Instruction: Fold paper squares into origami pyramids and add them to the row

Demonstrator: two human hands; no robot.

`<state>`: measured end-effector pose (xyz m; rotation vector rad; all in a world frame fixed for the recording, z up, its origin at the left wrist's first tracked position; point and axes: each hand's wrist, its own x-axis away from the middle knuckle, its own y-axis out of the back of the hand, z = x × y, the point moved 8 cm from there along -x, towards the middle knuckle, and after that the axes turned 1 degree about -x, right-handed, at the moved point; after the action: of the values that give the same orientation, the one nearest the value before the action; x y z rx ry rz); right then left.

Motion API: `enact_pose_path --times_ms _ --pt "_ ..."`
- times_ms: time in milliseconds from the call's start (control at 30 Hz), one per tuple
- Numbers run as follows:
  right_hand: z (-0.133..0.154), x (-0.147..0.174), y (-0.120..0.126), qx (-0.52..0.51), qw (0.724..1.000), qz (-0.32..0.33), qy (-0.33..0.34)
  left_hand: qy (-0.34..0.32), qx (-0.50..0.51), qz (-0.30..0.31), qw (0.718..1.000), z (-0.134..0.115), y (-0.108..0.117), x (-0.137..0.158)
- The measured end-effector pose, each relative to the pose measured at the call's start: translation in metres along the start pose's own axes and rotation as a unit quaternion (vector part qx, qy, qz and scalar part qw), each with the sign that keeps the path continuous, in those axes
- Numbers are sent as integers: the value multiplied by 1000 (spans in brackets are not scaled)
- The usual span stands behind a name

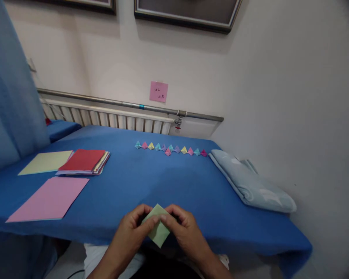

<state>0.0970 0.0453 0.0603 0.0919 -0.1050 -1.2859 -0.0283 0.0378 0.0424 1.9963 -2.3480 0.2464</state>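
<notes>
Pinching the pale green paper (pixel 159 233) between thumbs and fingers, the left hand (pixel 133 226) and right hand (pixel 186 228) flank it equally closely at the blue-covered table's (pixel 119 190) near edge; one corner points toward the far edge.

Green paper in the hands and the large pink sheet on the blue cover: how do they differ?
The green paper is pale green; the pink sheet is pink. The green paper is pinched between the left hand and right hand, while the pink sheet lies flat. The green paper looks much smaller than the pink sheet. Both have straight edges.
</notes>
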Motion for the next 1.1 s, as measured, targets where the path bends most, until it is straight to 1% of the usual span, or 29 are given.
enact_pose_path --times_ms 100,167,233,367,500,700,900,967,1000,1100 --pt "-10 1 2 -59 998 -28 -21 16 34 4 999 5 -2 0" --pt "-14 2 4 -82 995 -33 -35 29 47 0 998 10 -2 1" --pt "-13 2 5 -84 995 -29 -43 32 30 2 999 12 -2 1" --pt "-5 0 3 -81 995 -7 -49 22 -42 30 998 10 -4 2" --pt "-5 -2 5 -69 996 -25 -43 -10 -86 44 995 5 -6 3" --pt "-17 -3 8 -112 991 -52 -53 -27 -101 30 994 5 -4 3" --pt "-23 -1 11 -134 986 -80 -65 8 -62 56 996 7 -7 4" --pt "-24 -2 10 -126 987 -78 -64 12 -75 52 996 10 -5 2" --pt "-24 -2 9 -121 988 -73 -65 14 -86 57 995 12 -5 0" --pt "-22 -3 5 -94 992 -55 -66 23 -93 97 991 17 -9 -3"
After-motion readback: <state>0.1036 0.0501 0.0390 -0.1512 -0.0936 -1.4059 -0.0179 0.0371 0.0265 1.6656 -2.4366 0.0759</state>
